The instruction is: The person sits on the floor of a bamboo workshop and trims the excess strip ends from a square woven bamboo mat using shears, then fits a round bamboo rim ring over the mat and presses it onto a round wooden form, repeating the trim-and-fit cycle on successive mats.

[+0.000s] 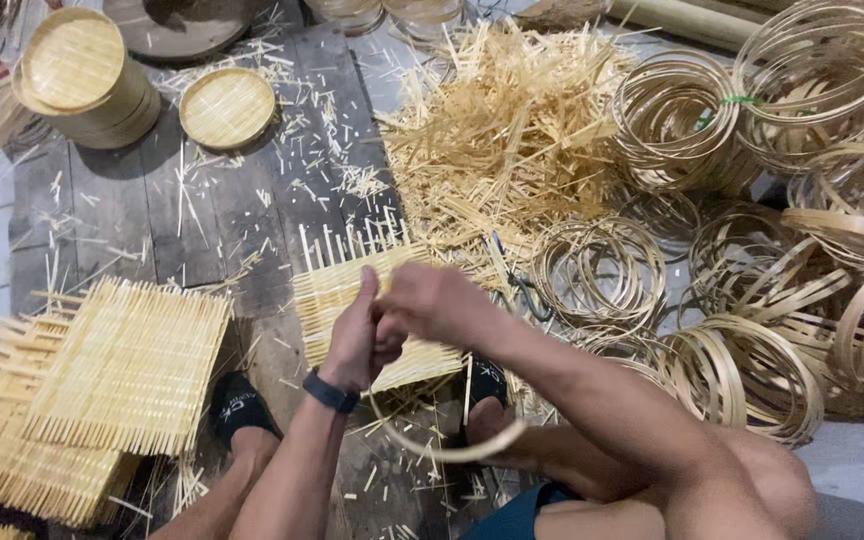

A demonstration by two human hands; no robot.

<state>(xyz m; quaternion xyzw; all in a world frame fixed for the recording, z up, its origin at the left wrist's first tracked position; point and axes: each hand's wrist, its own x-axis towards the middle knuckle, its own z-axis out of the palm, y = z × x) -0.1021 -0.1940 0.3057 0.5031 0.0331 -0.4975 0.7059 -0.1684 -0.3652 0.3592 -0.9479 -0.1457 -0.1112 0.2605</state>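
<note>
My left hand and my right hand meet just above a square woven bamboo mat on the floor. Both grip a thin round bamboo hoop that curves down below my wrists toward my foot. The upper part of the hoop is hidden inside my fingers. A dark band sits on my left wrist.
A stack of woven square mats lies at the left. Round woven trays and a single one rest at the back left. A heap of bamboo offcuts fills the middle back. Bundles of bamboo hoops crowd the right. Scissors lie near the mat.
</note>
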